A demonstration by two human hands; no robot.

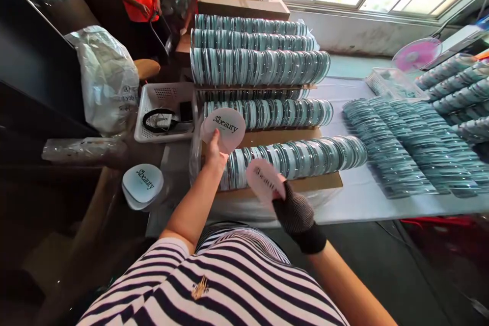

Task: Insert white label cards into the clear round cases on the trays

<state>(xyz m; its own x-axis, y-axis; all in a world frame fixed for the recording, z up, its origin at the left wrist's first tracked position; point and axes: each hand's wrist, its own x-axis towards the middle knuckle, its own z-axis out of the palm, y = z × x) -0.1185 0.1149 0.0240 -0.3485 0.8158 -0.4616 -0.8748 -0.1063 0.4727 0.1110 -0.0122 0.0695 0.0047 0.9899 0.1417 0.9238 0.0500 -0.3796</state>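
Your bare left hand (pixel 214 155) pinches one pale round printed "Sbeauty" disc (pixel 223 128) above the cardboard tray; your gloved right hand (pixel 296 210) holds a second pale disc (pixel 264 180) by its edge. Risk: either disc brushing the upright teal-rimmed row (pixel 294 159) just beside it could topple that row along the bench (pixel 355 193).

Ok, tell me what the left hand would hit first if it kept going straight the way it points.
Probably the second row of teal-rimmed discs on the cardboard tier: the left hand, holding a white Sbeauty disc, points up and away towards it. Depth is unclear.
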